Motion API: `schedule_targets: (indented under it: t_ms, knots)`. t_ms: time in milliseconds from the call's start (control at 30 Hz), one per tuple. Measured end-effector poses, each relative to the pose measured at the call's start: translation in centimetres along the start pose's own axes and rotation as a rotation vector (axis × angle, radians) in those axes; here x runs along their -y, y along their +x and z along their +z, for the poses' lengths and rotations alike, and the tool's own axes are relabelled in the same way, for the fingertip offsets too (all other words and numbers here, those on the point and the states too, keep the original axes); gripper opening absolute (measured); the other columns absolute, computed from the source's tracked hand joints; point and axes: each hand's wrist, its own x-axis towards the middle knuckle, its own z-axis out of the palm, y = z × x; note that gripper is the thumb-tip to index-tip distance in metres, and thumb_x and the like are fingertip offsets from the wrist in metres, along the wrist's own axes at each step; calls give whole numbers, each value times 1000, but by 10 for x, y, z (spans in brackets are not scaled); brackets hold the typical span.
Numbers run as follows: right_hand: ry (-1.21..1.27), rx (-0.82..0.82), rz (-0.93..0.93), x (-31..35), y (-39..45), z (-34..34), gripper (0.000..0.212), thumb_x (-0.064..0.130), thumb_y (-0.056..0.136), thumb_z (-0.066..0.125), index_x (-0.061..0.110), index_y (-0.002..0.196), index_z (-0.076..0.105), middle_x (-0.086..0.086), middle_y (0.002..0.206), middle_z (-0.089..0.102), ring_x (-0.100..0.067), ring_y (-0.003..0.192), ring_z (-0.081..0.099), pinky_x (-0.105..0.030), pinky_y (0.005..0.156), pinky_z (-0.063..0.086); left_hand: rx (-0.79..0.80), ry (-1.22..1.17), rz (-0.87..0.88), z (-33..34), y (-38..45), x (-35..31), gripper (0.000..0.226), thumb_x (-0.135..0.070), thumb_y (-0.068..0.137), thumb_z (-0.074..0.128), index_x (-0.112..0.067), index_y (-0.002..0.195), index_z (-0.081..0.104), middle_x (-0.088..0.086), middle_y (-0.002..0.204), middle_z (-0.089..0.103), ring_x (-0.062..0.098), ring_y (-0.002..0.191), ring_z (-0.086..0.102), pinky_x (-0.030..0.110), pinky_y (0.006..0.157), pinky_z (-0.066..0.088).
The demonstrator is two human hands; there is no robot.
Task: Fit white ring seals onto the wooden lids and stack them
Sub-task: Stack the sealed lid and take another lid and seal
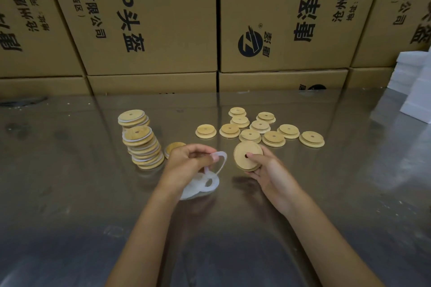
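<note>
Viewing from the head camera, places given relative to the tall stack of sealed lids (145, 148):
Left hand (186, 161): just right of the stack, fingers curled, pinching a white ring seal (220, 161); the seal sticks out rightward past the fingertips, bent into a loop.
Seal pile (200, 187): loose white rings on the metal table (70, 182), right of and nearer than the stack, partly under the left hand.
Right hand (268, 170): farther right of the stack, fingers curled round a wooden lid (247, 155); the lid is tilted, flat face up, one fingertip at its centre hole.
Short stack (133, 117): just behind the tall stack.
Single lid (173, 147): between the stack and the left hand.
Loose lids (261, 129): scattered well right, stepped side up.
Cardboard boxes (151, 18): walled behind.
</note>
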Motion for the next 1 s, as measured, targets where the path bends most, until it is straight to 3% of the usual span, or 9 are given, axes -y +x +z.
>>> schedule_targets:
  t_ms: [100, 200, 267, 333, 433, 567, 700, 867, 1000]
  knots:
    - [39, 68, 31, 2, -2, -1, 33, 4, 96, 47, 9, 126, 60, -11, 115, 69, -24, 104, 65, -43, 100, 52, 126, -200, -69, 8, -8, -8, 10, -6, 71, 80, -10, 80, 75, 12, 77, 71, 18, 66, 64, 24, 62, 54]
    - [32, 123, 78, 0, -6, 2, 35, 4, 94, 42, 2, 123, 62, -14, 106, 70, -30, 105, 65, -48, 99, 53, 200, -198, -55, 18, -14, -10, 13, -9, 74, 78, -7, 85, 74, 13, 84, 73, 19, 74, 66, 25, 67, 55]
    - [35, 124, 101, -2, -7, 4, 36, 7, 94, 39, 1, 120, 63, -15, 103, 70, -33, 108, 64, -49, 99, 53, 192, -148, -40, 22, -15, -9, 14, -10, 75, 78, -7, 88, 75, 14, 87, 74, 20, 77, 66, 28, 72, 54]
    - [69, 146, 121, -2, -8, 5, 36, 11, 95, 39, -1, 118, 63, -17, 104, 68, -37, 109, 62, -50, 98, 53, 88, -62, 3, 26, -14, -8, 9, -10, 77, 78, -10, 85, 76, 12, 85, 75, 17, 75, 65, 27, 69, 52]
    - [65, 189, 157, 1, -9, 5, 36, 24, 98, 42, 1, 116, 64, -18, 104, 65, -33, 101, 63, -46, 85, 56, -51, 13, 83, 31, -11, -4, 6, -9, 77, 79, -11, 82, 76, 3, 78, 74, 6, 67, 63, 14, 56, 45]
    - [-87, 269, 137, 2, -11, 3, 28, 25, 98, 57, 6, 114, 68, -14, 106, 68, -26, 100, 66, -40, 82, 58, -68, 34, 127, 33, -10, -2, 5, -5, 78, 77, -7, 83, 76, -1, 71, 72, 0, 62, 63, 9, 53, 43]
    - [-146, 240, 85, -1, -11, 1, 25, 17, 97, 61, 7, 120, 67, -14, 108, 68, -23, 96, 69, -33, 75, 60, -35, 110, 119, 32, -8, 0, 10, -6, 84, 72, -14, 86, 77, -5, 74, 74, -1, 66, 64, 9, 57, 43]
    - [-204, 229, 21, -3, -11, 2, 21, 18, 98, 60, 12, 117, 69, -10, 106, 69, -19, 92, 70, -29, 70, 58, -19, 208, 161, 29, -6, 2, 20, -5, 89, 65, -21, 88, 76, -5, 81, 75, 1, 74, 67, 12, 67, 48]
    - [-246, 221, -15, -5, -10, 3, 20, 20, 98, 61, 14, 115, 70, -7, 102, 69, -15, 88, 68, -29, 67, 58, -30, 239, 181, 27, -6, 2, 19, -5, 88, 66, -20, 89, 77, -5, 83, 76, 1, 75, 67, 12, 66, 47]
